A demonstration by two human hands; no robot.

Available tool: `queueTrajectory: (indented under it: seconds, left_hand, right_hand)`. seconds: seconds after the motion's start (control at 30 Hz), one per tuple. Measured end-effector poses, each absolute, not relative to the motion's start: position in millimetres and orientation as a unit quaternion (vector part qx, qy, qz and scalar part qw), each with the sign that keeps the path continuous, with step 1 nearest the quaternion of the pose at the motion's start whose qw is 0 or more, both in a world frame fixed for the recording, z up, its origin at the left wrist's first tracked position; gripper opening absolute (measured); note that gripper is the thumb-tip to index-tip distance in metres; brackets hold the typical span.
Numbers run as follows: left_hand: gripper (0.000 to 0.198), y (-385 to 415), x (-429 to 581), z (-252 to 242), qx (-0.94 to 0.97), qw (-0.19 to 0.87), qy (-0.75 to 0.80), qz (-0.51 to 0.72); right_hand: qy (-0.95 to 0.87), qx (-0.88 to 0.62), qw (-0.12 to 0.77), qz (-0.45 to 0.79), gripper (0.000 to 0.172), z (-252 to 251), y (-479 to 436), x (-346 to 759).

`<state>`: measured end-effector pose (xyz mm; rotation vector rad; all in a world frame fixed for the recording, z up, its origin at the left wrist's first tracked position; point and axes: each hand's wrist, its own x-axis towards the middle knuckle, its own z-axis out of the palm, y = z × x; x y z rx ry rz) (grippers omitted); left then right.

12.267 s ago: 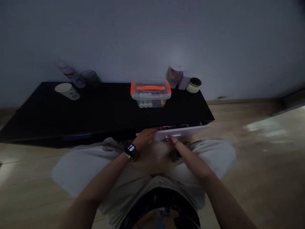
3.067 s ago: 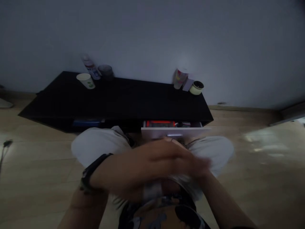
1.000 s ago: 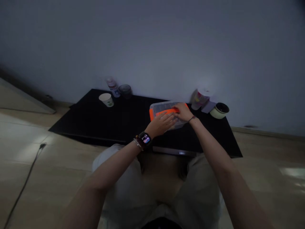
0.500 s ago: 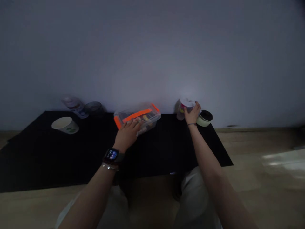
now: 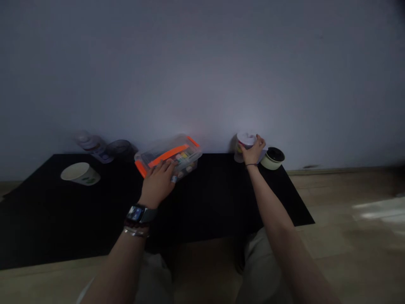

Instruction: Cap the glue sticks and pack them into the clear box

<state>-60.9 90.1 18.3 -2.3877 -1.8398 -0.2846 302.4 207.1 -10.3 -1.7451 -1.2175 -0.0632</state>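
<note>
My left hand (image 5: 157,183) lies over the near rim of a clear plastic box (image 5: 167,158) with an orange handle and corner clips, which sits tilted on the low black table (image 5: 215,202). Several small coloured items show inside the box. At the table's back right, my right hand (image 5: 253,151) grips a white-lidded cup (image 5: 246,141) from the side. A patterned body of the cup shows only faintly behind my fingers.
A paper cup (image 5: 80,173) lies on its side at the back left, near a pale bottle (image 5: 90,143) and a dark glass jar (image 5: 119,148). A cream round container (image 5: 272,158) stands beside the right hand. The wall rises behind; a wooden floor surrounds the table.
Both hands were on the box a second ago. My right hand has since moved to the white-lidded cup, and the box has slid left under my left hand.
</note>
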Motion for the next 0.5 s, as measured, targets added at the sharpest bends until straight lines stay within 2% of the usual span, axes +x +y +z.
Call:
queueTrajectory:
  seconds: [0.23, 0.33, 0.5]
  left_hand:
    - [0.051, 85, -65, 17, -0.793, 0.05, -0.596, -0.119]
    - [0.052, 84, -66, 16, -0.793, 0.046, -0.594, -0.129]
    - [0.048, 74, -60, 21, -0.782, 0.035, -0.608, -0.137]
  right_hand:
    - [-0.606, -0.628, 0.487, -0.044, 0.079, 37, 159, 283]
    - [-0.655, -0.558, 0.507, -0.045, 0.078, 78, 112, 262]
    - [-0.732, -0.476, 0.488, 0.003, 0.084, 131, 12, 218]
